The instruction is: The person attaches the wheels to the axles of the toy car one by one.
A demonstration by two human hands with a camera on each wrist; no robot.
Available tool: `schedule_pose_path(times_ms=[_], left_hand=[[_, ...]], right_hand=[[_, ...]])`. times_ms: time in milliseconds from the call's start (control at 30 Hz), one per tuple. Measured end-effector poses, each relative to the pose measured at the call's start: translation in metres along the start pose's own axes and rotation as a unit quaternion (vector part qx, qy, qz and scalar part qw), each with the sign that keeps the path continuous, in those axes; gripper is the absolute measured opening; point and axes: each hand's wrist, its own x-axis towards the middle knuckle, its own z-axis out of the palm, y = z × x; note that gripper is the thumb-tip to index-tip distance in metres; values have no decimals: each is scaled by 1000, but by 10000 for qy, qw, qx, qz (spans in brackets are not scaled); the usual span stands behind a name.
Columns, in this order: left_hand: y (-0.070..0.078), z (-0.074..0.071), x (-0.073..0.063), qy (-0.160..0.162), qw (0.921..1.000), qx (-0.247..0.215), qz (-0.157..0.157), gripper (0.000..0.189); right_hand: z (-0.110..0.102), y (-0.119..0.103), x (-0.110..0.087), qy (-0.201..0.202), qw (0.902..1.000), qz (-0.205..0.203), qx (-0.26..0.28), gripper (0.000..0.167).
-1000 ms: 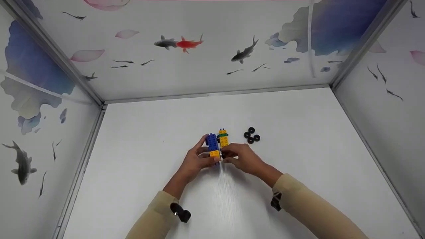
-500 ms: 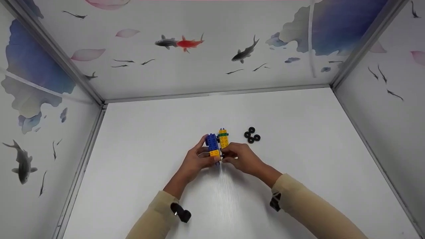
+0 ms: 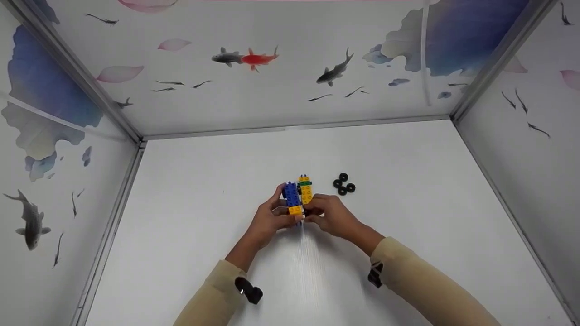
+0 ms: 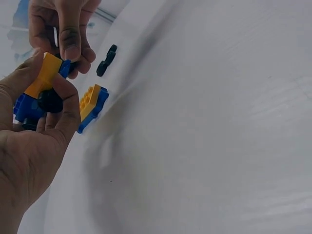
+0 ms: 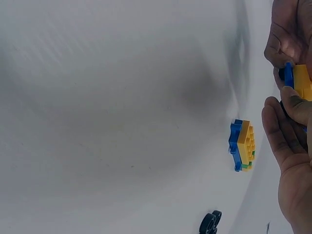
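Observation:
My left hand (image 3: 268, 222) grips a toy brick car (image 3: 292, 195) of blue bricks with a yellow brick at its near end. Black wheels sit on the car, one of them, a wheel (image 4: 50, 101), beside the left fingers in the left wrist view. Against the car's right side, my right hand (image 3: 334, 215) pinches a small dark piece, apparently a black wheel, largely covered by its fingers. Just beyond lies a second brick assembly (image 3: 305, 189), yellow on top with a green strip and blue underneath, as the right wrist view shows.
Several loose black wheels (image 3: 343, 184) lie grouped to the right of the bricks. All this is on a white table (image 3: 204, 181), bordered by a back wall (image 3: 290, 104) and side walls printed with fish. A dark wrist camera (image 3: 248, 290) hangs at the left sleeve.
My left hand and the car have shifted slightly to the right, closer to the right fingers. The right hand stays nearly where it was; the loose wheels have not moved.

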Motion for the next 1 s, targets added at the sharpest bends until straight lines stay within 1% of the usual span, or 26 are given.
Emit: schedule_pose_path(times_ms=[133, 300, 533, 733, 867, 1000], left_hand=[[1, 1, 1, 19, 9999, 90, 101, 114], [3, 3, 0, 49, 9996, 253, 139, 113], [6, 5, -1, 0, 9991, 358, 208, 113], [7, 4, -3, -39, 9985, 499, 203, 111], [8, 4, -2, -152, 9985, 465, 262, 111], [9, 4, -2, -199, 9987, 402, 242, 110]], right_hand=[[0, -1, 0, -1, 10000, 31, -63, 24], [0, -3, 0, -29, 9998, 162, -116, 25], [2, 0, -1, 29, 9997, 246, 39, 23], [2, -2, -3, 259, 9990, 305, 174, 23], [2, -2, -3, 436, 9984, 283, 229, 21], [2, -2, -4, 459, 9983, 251, 265, 20]])
